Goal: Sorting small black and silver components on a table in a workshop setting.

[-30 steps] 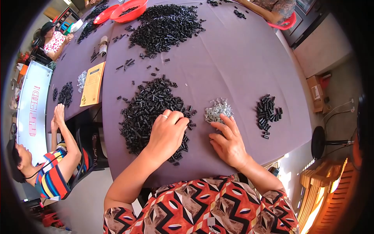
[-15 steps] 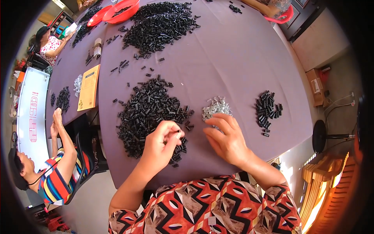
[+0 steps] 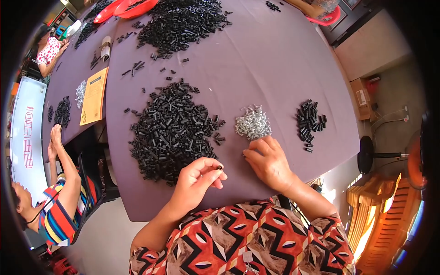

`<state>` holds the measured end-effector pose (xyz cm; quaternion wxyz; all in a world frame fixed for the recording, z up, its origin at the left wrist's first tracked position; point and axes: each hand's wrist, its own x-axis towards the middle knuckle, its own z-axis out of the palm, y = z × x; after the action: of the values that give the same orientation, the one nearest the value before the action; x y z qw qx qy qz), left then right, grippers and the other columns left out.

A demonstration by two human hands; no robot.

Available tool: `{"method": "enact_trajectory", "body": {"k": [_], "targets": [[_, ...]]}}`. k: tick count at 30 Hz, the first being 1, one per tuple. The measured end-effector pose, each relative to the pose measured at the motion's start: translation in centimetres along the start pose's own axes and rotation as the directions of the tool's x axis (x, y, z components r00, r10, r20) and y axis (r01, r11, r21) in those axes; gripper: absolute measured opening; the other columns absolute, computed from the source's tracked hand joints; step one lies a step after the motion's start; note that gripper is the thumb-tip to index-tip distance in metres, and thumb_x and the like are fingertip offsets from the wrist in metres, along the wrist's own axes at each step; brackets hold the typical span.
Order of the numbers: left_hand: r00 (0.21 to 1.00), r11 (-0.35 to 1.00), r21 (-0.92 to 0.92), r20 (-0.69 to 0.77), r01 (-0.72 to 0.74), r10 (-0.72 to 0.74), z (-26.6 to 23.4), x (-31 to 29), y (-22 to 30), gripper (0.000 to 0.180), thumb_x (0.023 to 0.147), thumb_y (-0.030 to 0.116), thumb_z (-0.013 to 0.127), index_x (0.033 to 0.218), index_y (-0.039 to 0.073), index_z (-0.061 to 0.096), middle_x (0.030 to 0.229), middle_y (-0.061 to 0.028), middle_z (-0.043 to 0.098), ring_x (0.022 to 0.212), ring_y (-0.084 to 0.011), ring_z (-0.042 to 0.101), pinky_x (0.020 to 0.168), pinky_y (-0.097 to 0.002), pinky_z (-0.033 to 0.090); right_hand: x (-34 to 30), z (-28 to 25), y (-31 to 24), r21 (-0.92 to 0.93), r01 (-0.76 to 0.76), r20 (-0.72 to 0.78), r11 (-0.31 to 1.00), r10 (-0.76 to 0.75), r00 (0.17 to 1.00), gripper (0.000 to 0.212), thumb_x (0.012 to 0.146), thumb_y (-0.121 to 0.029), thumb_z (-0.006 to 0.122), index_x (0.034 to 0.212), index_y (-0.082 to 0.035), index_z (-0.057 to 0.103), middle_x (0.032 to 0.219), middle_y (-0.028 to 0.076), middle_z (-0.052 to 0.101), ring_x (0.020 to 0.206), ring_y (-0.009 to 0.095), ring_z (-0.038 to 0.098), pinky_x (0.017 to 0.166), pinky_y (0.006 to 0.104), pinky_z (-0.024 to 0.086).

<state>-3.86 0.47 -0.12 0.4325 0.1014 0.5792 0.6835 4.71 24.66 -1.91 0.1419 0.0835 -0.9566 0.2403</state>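
Black piece [image 3: 219, 168], small and tube-like, sits pinched between thumb and fingertips of the left hand [image 3: 198, 179], raised just above the near edge of the purple table [image 3: 275, 68]. The left hand is closed narrowly around it. Just beyond that hand lies a big black pile [image 3: 172, 130] of similar pieces, loosely spread.

The right hand [image 3: 270, 161] rests palm down on the table, fingers loosely curled, its fingertips touching the near edge of a small heap of shiny metal clips [image 3: 253, 123]. Whether it already holds a clip between its fingers cannot be told. To the right of the clips, apart from them, is a small black stack [image 3: 310, 123] of pieces laid more neatly.

Farther back is a second large black heap [image 3: 181, 23], with red trays [image 3: 126, 8] at the far rim. To the left, another table carries a yellow sheet [image 3: 94, 95]; a person in a striped shirt [image 3: 59, 215] reaches onto it.

Risks, as a judgement: the pinched piece is tiny and held only at the fingertips near the table edge, so a slip could drop it into the lap or onto the floor. The clips look tangled, so lifting one may drag others along. A sweep of the left wrist could scatter the near pile over the edge.
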Motion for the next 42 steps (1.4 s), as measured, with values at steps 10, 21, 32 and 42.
{"method": "enact_trajectory", "body": {"k": [10,21,32,42], "targets": [[0.999,0.997,0.074,-0.032,-0.034,0.036,1.0,0.0,-0.7,0.016,0.1,0.002,0.062,0.116,-0.002,0.064,0.102,-0.0109,0.073,0.08,-0.0115,0.065,0.077,-0.0263,0.054,2.0,-0.8,-2.4,0.587,-0.109,0.07,0.802,0.084,0.994,0.016,0.082,0.005,0.074,0.094,-0.005,0.069,0.088,0.008,0.068,0.081,0.028,0.066,0.072,0.0359,0.054],[0.977,0.933,0.349,0.211,-0.093,0.018,0.4,-0.6,0.1,0.015,0.096,0.003,0.065,0.11,-0.002,0.07,0.089,-0.0064,0.073,0.074,-0.0088,0.067,0.067,-0.0255,0.054,2.0,-1.2,-1.6,0.738,-0.599,0.634,0.31,-0.016,0.773,0.019,0.087,-0.004,0.082,0.097,-0.002,0.066,0.088,-0.001,0.067,0.082,0.007,0.062,0.071,0.0248,0.05],[0.997,0.997,-0.07,-0.062,-0.039,0.035,-0.9,-1.3,0.0,0.015,0.101,0.004,0.06,0.113,-0.002,0.066,0.098,-0.0125,0.073,0.077,-0.0144,0.066,0.075,-0.0282,0.056,6.9,0.9,-1.4,0.111,0.058,-0.054,0.992,-0.052,0.997,0.015,0.078,-0.004,0.075,0.089,-0.003,0.065,0.083,0.011,0.059,0.079,0.033,0.061,0.067,0.0408,0.052],[0.996,0.998,-0.049,-0.087,-0.031,0.026,-0.8,-1.1,-0.4,0.016,0.099,0.003,0.062,0.114,-0.001,0.066,0.099,-0.0123,0.074,0.077,-0.013,0.066,0.074,-0.0271,0.055,5.2,-0.7,-2.8,0.518,-0.438,0.412,0.735,0.235,0.88,0.011,0.087,0.002,0.072,0.096,0.0,0.066,0.098,0.006,0.066,0.088,0.015,0.069,0.073,0.0306,0.056]]}}
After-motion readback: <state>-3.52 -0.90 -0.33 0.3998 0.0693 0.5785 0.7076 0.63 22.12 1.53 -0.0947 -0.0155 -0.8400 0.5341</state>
